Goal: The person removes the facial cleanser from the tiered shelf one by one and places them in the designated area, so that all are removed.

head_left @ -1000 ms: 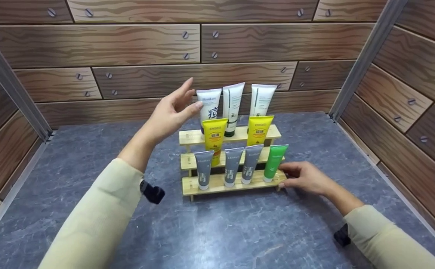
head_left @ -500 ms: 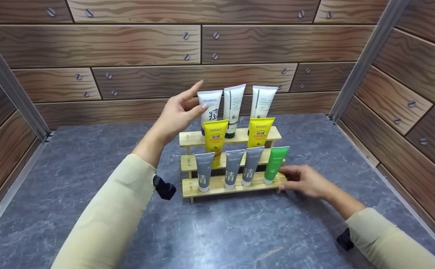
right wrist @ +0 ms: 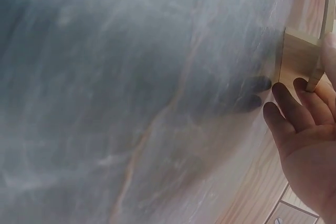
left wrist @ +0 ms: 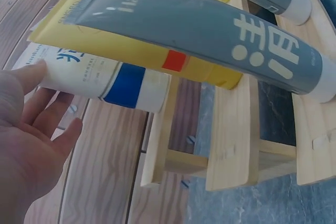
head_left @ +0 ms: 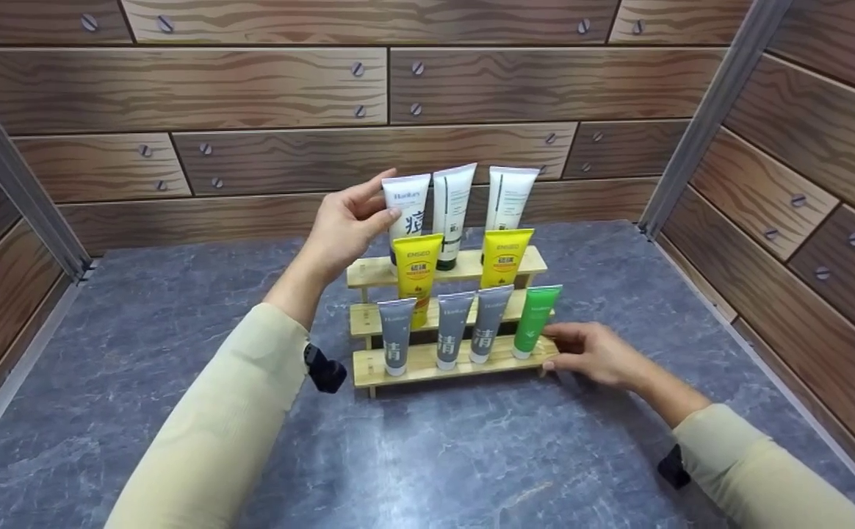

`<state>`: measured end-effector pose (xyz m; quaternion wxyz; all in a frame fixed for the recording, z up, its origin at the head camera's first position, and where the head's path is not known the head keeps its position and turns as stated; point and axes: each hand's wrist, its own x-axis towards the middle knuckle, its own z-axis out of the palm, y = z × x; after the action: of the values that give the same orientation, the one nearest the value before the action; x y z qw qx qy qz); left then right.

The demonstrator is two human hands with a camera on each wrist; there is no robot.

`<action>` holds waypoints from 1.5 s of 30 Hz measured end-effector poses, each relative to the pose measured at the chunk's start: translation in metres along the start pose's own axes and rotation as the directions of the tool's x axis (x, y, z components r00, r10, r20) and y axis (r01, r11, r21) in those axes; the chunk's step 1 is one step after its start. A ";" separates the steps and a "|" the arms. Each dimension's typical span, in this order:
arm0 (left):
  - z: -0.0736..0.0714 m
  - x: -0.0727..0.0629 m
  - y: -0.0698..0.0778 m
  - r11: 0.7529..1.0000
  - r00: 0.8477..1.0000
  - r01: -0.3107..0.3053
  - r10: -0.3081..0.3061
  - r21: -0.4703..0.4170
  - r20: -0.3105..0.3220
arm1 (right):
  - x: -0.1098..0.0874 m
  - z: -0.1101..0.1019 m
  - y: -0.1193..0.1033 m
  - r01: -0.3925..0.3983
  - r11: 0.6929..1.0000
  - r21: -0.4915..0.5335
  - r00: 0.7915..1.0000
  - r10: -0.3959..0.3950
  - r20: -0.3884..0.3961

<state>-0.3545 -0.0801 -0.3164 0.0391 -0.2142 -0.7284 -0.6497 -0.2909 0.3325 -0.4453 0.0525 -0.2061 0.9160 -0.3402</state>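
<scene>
To the left of the wooden rack [head_left: 421, 360], a pale sleeve [head_left: 211, 426] with a black device [head_left: 325, 369] at its cuff leads up to the left hand [head_left: 343, 224]. Beside the rack's top step, this hand pinches the first white tube [head_left: 408, 209] near its upper end, thumb on the printed front and index finger at the back edge; its other fingers hang loosely bent. The tube stands cap down at the left end of the top step. In front of it, on the rack's middle step, is a yellow tube [head_left: 417, 272], and on the bottom step a grey tube [head_left: 396, 338]. Rightward along the rack come a second white tube [head_left: 453, 213] on top and two more grey tubes [head_left: 455, 330] on the bottom step. Next are another yellow tube [head_left: 504, 261] on the middle step and a third white tube [head_left: 510, 198] on the top one, then a green tube [head_left: 536, 323] toward the bottom step's right end. There the right hand [head_left: 596, 355] grips the rack, its thumb in front and fingers bent behind.
</scene>
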 end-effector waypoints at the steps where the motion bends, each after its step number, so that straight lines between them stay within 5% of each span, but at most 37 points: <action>1: 0.000 0.000 -0.001 1.000 1.000 0.002 -0.002 0.000 -0.005 | 0.000 0.000 0.000 -0.004 1.000 0.001 1.000 0.004 0.000; 20: -0.004 -0.001 -0.003 1.000 0.993 -0.003 0.002 -0.007 -0.121 | 0.001 0.004 0.002 -0.016 0.999 0.036 1.000 0.016 -0.003; 32: -0.041 -0.017 0.009 0.997 0.970 -0.078 0.075 -0.001 -0.232 | 0.001 0.002 -0.001 0.008 0.999 0.037 1.000 -0.008 -0.002; 45: -0.082 -0.039 0.010 0.996 0.955 0.016 0.011 0.087 -0.295 | 0.001 0.001 0.003 -0.017 1.000 0.005 1.000 0.017 0.006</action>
<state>-0.3331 -0.1684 -0.3075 0.1561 -0.1119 -0.7428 -0.6414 -0.2927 0.3335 -0.4474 0.0586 -0.1991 0.9168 -0.3413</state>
